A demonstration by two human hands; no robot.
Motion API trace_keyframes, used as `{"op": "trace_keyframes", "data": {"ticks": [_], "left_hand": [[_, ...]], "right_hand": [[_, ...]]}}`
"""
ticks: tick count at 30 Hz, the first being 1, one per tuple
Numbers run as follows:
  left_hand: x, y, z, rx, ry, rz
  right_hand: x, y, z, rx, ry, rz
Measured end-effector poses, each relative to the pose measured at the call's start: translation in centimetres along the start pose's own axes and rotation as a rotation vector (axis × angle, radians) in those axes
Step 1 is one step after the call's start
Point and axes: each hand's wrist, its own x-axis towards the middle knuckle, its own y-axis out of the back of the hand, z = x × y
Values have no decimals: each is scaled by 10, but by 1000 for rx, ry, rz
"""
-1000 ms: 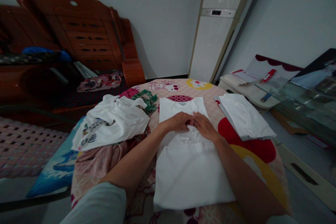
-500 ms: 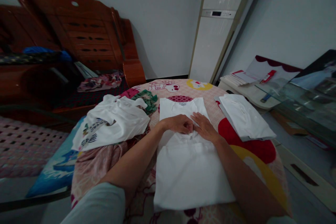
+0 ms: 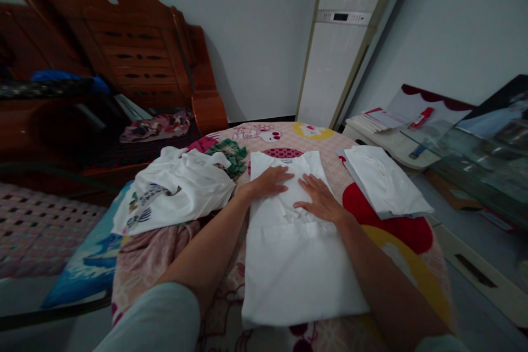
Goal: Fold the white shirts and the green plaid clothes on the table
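A white shirt [image 3: 303, 275] lies partly folded on the round table, its neckline at the far end and its lower part turned up over the middle. My left hand [image 3: 270, 181] rests flat on the upper left of the shirt, fingers spread. On the upper right, my right hand [image 3: 319, 197] also lies with fingers apart, touching the cloth. Between the hands the fabric shows small wrinkles. Neither hand grips anything.
A crumpled white printed garment [image 3: 181, 190] lies at the left over other clothes. Folded white clothing [image 3: 383, 181] sits at the right on the patterned tablecloth [image 3: 317, 133]. Beyond stand a wooden chair [image 3: 127, 49], an air conditioner [image 3: 338, 66] and a glass shelf [image 3: 466, 159].
My hands were close together with the left fingers curled at the shirt's middle. Now they have moved apart and opened flat on the upper part, the left one shifted farther up and left.
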Motion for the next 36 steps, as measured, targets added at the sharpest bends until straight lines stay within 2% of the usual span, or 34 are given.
{"op": "trace_keyframes", "data": {"ticks": [3, 6, 10, 13, 14, 16, 19, 22, 27, 36], "left_hand": [[0, -5, -6, 80, 20, -61], [-1, -6, -7, 89, 40, -55], [0, 0, 2, 78, 63, 66], [1, 14, 20, -79, -31, 124], [1, 20, 29, -182, -85, 82], [-2, 30, 50, -388, -183, -87], [-6, 33, 80, -493, -321, -319], [-7, 18, 94, -376, -399, -335], [2, -10, 88, -141, -362, -258], [-1, -16, 89, 44, -312, -218]], "right_hand": [[-1, 1, -1, -8, -5, -19], [-1, 0, -1, 4, -5, -1], [1, -1, 4, 146, -23, 94], [3, 0, 11, 312, -49, 168], [3, 1, 13, 352, -56, 179], [3, 2, 16, 396, -65, 184], [2, 1, 21, 420, -50, 188], [1, 1, 22, 444, -33, 199], [3, 3, 17, 470, -67, 204], [4, 6, 14, 528, -105, 185]]}}
